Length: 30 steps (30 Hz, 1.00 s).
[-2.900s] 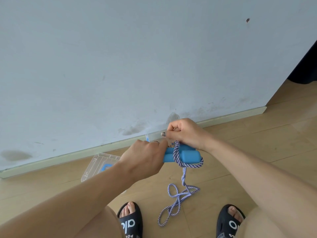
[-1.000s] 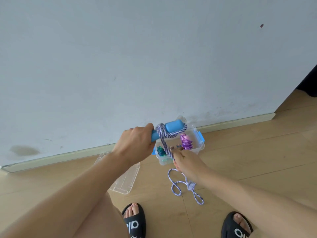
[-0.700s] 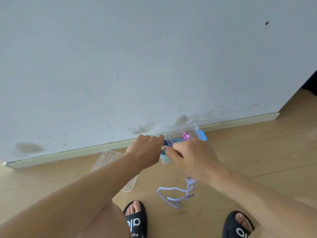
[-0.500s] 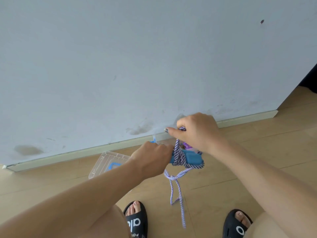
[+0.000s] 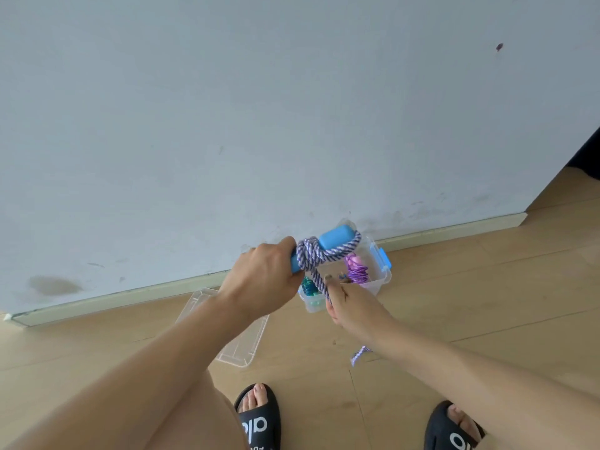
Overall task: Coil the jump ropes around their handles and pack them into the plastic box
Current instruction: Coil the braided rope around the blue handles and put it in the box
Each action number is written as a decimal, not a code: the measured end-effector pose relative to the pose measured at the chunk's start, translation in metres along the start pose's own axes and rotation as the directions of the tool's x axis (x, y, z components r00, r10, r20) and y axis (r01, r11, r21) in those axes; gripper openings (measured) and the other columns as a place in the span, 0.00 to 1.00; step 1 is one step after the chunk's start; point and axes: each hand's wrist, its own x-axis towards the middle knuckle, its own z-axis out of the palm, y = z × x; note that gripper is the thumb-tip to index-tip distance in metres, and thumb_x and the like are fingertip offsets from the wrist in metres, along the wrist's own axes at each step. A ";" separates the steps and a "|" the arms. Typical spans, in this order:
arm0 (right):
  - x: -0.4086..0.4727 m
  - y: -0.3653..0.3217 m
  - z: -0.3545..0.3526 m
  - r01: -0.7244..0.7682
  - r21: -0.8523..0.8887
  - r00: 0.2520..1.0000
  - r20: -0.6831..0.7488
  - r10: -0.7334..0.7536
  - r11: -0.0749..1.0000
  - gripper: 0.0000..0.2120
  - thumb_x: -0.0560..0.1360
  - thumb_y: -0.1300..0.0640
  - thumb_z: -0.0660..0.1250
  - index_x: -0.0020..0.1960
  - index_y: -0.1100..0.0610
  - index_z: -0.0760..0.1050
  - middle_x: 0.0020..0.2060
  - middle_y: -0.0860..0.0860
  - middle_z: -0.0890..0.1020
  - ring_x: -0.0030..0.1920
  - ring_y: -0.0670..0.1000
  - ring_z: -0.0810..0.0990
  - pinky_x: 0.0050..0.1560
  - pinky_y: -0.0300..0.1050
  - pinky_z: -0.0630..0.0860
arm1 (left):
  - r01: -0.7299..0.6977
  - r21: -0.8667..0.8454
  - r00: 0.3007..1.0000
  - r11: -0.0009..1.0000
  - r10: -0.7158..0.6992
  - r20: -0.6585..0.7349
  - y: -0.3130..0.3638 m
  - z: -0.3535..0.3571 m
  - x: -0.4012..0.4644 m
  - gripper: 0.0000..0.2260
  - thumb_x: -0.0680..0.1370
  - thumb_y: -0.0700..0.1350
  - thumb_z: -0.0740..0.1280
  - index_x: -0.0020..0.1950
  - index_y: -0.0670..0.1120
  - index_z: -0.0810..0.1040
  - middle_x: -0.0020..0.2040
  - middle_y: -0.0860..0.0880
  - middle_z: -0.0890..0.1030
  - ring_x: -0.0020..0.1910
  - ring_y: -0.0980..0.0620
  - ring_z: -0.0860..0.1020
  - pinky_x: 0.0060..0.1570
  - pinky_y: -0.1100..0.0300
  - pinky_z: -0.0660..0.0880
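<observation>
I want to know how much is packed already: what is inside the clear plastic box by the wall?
Inside the plastic box lie a coiled purple rope and a teal bundle. The blue handles and both hands cover the middle, so anything else there is hidden.

Illumination is bright, soft and even, consistent with diffuse daylight; its source lies outside the view. The pale blue-grey painted wall [image 5: 292, 108] shows no glare and reads slightly cool. Shadows on the light wooden plank floor [image 5: 487, 303] are faint and soft-edged. Wide-angle distortion bows the cream skirting board [image 5: 113, 302]. Focus is acceptable at centre. Both forearms at the lower edge appear soft and stretched.
</observation>
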 end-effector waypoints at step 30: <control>0.053 0.031 -0.038 -0.039 -0.173 0.999 0.027 0.044 0.984 0.19 0.77 0.39 0.64 0.40 0.53 0.77 0.37 0.52 0.81 0.38 0.52 0.79 0.39 0.42 0.68 | -0.362 -0.058 0.927 0.931 0.352 -0.130 0.024 0.006 -0.023 0.11 0.69 0.50 0.66 0.41 0.49 0.64 0.27 0.54 0.67 0.24 0.44 0.66 0.23 0.59 0.62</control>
